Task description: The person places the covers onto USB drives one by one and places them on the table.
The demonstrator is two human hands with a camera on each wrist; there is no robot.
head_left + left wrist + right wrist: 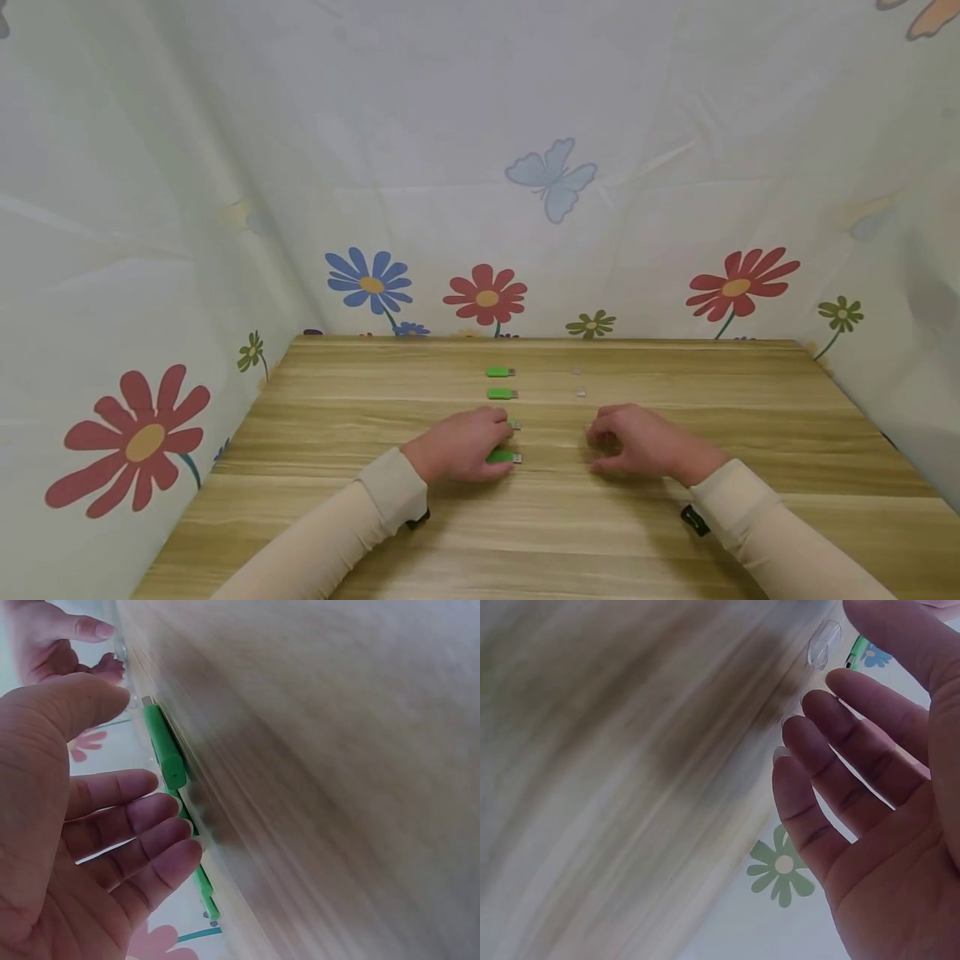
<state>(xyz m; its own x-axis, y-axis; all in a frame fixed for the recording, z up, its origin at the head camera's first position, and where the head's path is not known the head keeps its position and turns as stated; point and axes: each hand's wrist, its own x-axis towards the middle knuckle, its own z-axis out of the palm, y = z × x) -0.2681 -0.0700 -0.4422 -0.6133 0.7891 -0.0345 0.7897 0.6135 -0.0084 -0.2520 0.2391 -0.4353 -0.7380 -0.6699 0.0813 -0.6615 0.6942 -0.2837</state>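
Observation:
Several green USB sticks lie in a column on the wooden table, metal plugs pointing right; the nearest USB stick (504,457) is partly covered by my left hand (463,446). In the left wrist view that hand's thumb and loosely bent fingers stand apart around a green USB stick (165,746), which lies on the wood. To the right, my right hand (641,442) hovers low with fingers spread and gently curved. A small clear plastic cap (824,645) lies between its thumb and fingertips in the right wrist view. Neither hand grips anything.
Two more green USB sticks, one farther back (500,372) and one nearer (502,393), lie beyond my left hand. Small clear caps (581,392) sit to their right. A white curtain (420,167) with printed flowers and a butterfly rises behind the table (360,367).

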